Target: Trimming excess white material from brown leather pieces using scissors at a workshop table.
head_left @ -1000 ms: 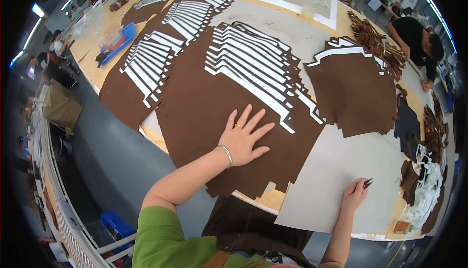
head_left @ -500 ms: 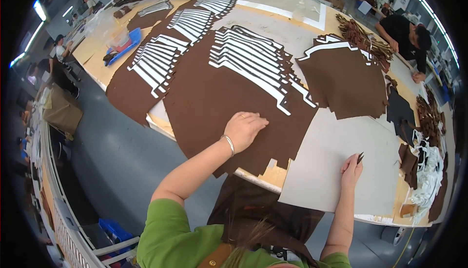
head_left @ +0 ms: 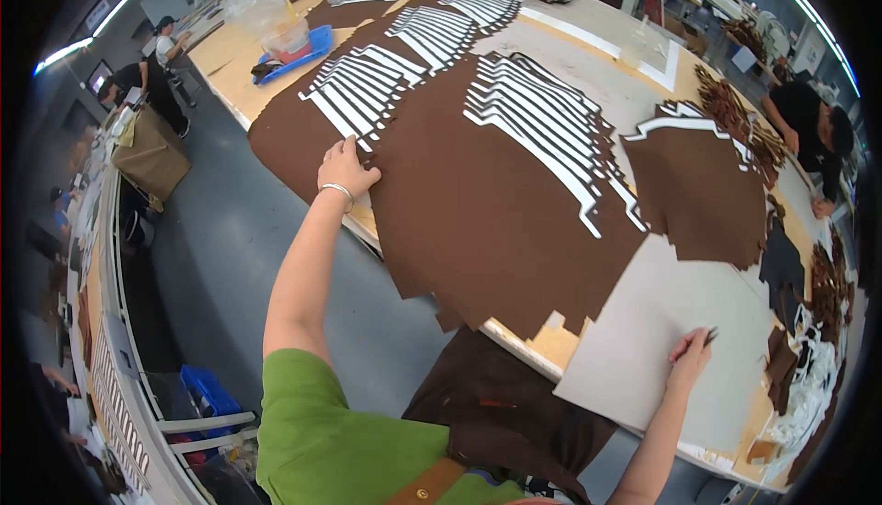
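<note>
My left hand (head_left: 347,167) rests with fingers and thumb apart at the gap between two brown sheets of material. Its fingers touch the left brown sheet (head_left: 294,151), which carries rows of white strips; the thumb lies beside the large middle brown sheet (head_left: 487,220). That middle sheet has its own fan of overlapping white strips (head_left: 537,128) toward the far right. My right hand (head_left: 687,356) is closed around a small dark pointed tool (head_left: 711,334), its exact kind mostly hidden in the palm. It is above a pale grey board (head_left: 634,340).
Another brown sheet (head_left: 703,197) lies beyond the board. Brown scraps (head_left: 740,124) and white offcuts (head_left: 804,385) heap along the right. A blue tray (head_left: 317,45) sits at the far left of the table. A person in black (head_left: 808,128) leans over the right side.
My left hand has moved left and away from me, off the middle sheet to its left edge. My right hand still holds the tool. The view has turned left.
</note>
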A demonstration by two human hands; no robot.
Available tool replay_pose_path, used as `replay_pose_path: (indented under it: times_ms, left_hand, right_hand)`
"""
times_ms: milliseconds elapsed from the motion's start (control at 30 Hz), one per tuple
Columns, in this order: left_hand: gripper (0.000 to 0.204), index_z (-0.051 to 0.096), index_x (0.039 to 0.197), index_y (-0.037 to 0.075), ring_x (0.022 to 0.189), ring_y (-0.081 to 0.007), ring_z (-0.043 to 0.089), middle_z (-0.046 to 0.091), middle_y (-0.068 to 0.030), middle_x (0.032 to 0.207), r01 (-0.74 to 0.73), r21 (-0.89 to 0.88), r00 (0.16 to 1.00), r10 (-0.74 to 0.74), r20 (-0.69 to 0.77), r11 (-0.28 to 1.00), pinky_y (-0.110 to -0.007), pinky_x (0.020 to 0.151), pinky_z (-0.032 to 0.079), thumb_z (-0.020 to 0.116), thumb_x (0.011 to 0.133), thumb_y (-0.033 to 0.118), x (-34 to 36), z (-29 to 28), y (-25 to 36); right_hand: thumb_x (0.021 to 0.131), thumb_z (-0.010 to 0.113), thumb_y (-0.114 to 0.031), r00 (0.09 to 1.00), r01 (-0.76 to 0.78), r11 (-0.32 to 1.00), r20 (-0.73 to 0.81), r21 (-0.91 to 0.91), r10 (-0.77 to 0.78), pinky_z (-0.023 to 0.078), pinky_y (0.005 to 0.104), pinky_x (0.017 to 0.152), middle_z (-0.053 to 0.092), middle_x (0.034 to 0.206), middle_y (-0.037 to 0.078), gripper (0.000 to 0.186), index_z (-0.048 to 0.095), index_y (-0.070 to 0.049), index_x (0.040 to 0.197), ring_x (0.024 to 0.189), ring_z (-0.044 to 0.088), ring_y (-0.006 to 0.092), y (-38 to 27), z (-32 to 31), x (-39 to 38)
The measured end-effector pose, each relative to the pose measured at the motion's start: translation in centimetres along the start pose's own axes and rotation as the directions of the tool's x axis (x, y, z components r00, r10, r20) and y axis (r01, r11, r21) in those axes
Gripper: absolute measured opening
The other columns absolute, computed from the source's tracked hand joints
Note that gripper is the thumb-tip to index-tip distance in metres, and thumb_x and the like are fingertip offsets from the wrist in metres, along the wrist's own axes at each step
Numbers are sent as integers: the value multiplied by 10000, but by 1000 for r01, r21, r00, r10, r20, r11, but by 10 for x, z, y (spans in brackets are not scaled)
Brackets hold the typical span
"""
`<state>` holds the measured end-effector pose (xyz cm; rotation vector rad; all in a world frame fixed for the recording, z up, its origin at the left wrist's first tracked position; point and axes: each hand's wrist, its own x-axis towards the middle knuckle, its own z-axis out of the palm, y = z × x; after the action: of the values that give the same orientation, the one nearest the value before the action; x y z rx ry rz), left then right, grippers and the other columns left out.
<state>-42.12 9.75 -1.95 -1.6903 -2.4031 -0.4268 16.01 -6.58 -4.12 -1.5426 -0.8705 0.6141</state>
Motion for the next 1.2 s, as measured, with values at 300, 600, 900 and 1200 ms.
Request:
replay_pose_path:
  times_ms: [300,600,900,1200]
  left_hand:
    - [417,478,1108,104,942,-259,561,581,-90,1002,-30,265,986,-14,164,964,-363,751,489,605,737,245,47,-6,-6]
    - [408,537,979,86,897,-253,570,586,-93,928,-48,164,989,24,143,985,-369,709,493,637,689,355,63,-10,-1]
    - [431,465,1103,157,854,-272,587,539,-62,1039,-119,149,991,127,-47,982,-371,679,499,600,698,102,89,18,14]
    - [205,601,981,184,849,-271,612,639,-92,888,152,127,988,-155,17,980,-373,719,488,509,799,189,108,13,20]
  right_hand:
    - [941,337,-345,995,-20,996,-98,-82,12,221,201,335,309,471,-21,390,361,-105,635,365,279,70,2,-3,1]
    - [941,345,-347,994,52,977,-88,-208,-72,182,198,334,286,469,-38,380,357,-112,643,370,237,45,-1,3,2]
    - [943,352,-317,995,14,975,-93,-221,-35,166,188,349,281,477,-49,361,357,-120,641,386,224,30,4,6,3]
    - [944,354,-321,994,-8,978,-105,-210,-14,170,184,343,292,473,-54,359,365,-134,637,374,234,29,4,5,3]
